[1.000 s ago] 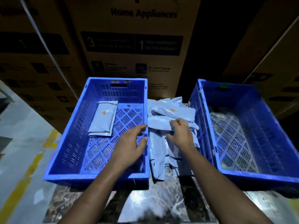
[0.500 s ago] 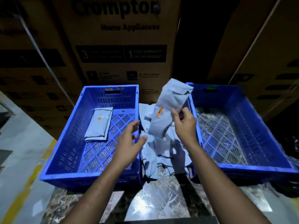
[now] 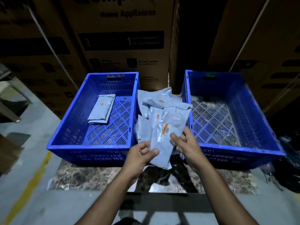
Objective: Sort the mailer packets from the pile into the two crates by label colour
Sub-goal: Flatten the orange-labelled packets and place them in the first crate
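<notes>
We face stacked cardboard boxes printed "Home Appliances" in dim light. Below us lies a grey concrete floor with a yellow stripe, and a glossy marbled surface.

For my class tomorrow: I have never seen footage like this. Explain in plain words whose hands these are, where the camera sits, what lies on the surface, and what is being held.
No machine here: a person wears one camera on the head, looking forward and down, so both arms enter from below. The left hand and right hand together hold one grey mailer packet with an orange label. Behind it lies the pile of packets, between two blue crates on a marbled surface. The left crate already contains orange-labelled packets; the right crate shows none. Cardboard boxes stand behind.
</notes>
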`<state>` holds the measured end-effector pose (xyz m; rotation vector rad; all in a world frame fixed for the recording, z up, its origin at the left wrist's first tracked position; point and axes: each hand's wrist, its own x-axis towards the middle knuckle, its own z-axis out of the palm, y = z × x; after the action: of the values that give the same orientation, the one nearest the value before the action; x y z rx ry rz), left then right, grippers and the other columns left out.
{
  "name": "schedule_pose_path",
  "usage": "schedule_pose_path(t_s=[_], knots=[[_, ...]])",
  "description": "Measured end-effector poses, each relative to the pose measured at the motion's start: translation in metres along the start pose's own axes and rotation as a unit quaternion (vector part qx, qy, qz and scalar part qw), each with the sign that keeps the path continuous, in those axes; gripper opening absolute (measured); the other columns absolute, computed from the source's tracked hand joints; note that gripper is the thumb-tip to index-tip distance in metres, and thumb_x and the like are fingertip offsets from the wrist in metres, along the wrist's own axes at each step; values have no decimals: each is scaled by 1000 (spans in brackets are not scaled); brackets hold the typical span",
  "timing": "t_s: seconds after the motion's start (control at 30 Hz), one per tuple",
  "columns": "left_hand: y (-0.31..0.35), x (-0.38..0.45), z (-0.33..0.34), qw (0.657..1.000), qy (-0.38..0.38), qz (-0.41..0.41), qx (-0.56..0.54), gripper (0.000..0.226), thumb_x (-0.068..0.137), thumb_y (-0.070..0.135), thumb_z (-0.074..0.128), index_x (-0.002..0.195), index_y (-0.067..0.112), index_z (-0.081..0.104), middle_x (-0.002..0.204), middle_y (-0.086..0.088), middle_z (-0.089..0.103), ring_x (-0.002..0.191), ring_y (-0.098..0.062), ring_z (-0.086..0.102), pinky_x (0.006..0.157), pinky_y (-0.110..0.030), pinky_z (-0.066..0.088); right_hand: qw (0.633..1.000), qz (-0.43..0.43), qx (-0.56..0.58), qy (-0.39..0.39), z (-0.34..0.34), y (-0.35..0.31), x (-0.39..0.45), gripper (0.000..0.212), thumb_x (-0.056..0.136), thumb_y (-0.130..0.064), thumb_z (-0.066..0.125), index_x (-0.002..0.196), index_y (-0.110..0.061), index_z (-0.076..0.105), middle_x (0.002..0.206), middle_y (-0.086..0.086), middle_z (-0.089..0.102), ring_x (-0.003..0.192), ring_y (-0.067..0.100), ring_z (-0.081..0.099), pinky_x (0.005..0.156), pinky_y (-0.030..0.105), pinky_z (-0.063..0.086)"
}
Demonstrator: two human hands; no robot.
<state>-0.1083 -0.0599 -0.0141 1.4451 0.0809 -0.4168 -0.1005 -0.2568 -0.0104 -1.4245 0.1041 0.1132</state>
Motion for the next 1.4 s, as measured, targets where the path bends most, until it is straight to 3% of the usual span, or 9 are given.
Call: schedule_pose_path(t_s=[0.17,0.3,0.47,0.73,0.83,0.93,1.0,1.17,1.4], knots=[[-32,-23,-12,999,5,-24,35,23,80,8,82,91,3,62,65,-1,63,59,-12,55,56,-22,45,988,27,-147,-40,20,22,-23,72,79,-45,81,138,-38,40,125,-10,65,112,15,65,92,39,55],[-35,-26,-37,997,-60,-32,21,28,83,16,80,106,6,68,93,-14,74,85,-25,71,75,-34,58,996,24,-90,17,34,38,-37,68,81,-21,83,135,-26,42,114,-4,72,97,16,72,82,37,60],[-48,-24,-66,997,-49,-62,-23,30,92,22,67,119,10,64,110,-6,75,104,-21,71,89,-35,56,984,5,-172,50,47,72,-49,20,93,-27,69,113,-26,71,110,-12,74,105,11,69,89,30,55],[-80,-14,-87,984,-23,-156,-78,23,94,23,67,112,9,66,92,-4,74,80,-16,69,66,-27,57,951,56,-303,-23,25,85,-76,36,98,-30,60,65,-16,59,64,-17,50,61,-2,46,60,20,36],[-95,-7,-83,984,5,-171,-55,15,94,15,67,102,3,64,83,-9,71,68,-13,67,61,-24,56,932,100,-341,-73,10,72,-77,18,85,-35,77,95,-20,75,87,-13,72,80,1,63,75,26,49],[-104,-6,-73,980,35,-177,-78,7,97,8,61,93,3,59,79,-12,68,61,-11,66,58,-23,57,885,115,-433,-121,-7,71,-69,68,56,-43,93,117,-34,66,108,-22,68,94,-2,62,76,11,46],[-111,-9,-66,976,62,-187,-97,11,98,7,59,87,4,59,75,-11,70,60,-13,68,56,-23,57,873,102,-462,-120,-19,76,-63,71,48,-42,95,106,-43,54,101,-19,56,84,0,53,65,12,43],[-131,-19,-57,962,120,-223,-100,19,99,8,58,81,8,54,86,-15,73,71,-20,71,57,-24,57,898,97,-421,-86,-45,95,-38,52,60,-30,94,98,-33,60,98,-4,64,87,11,61,76,26,54],[-155,-28,-55,955,163,-247,22,18,94,5,54,75,6,57,65,-14,63,53,-19,52,53,-27,40,833,25,-552,24,-34,144,-35,44,86,-31,72,127,-31,57,114,-6,61,106,16,53,83,31,45]])
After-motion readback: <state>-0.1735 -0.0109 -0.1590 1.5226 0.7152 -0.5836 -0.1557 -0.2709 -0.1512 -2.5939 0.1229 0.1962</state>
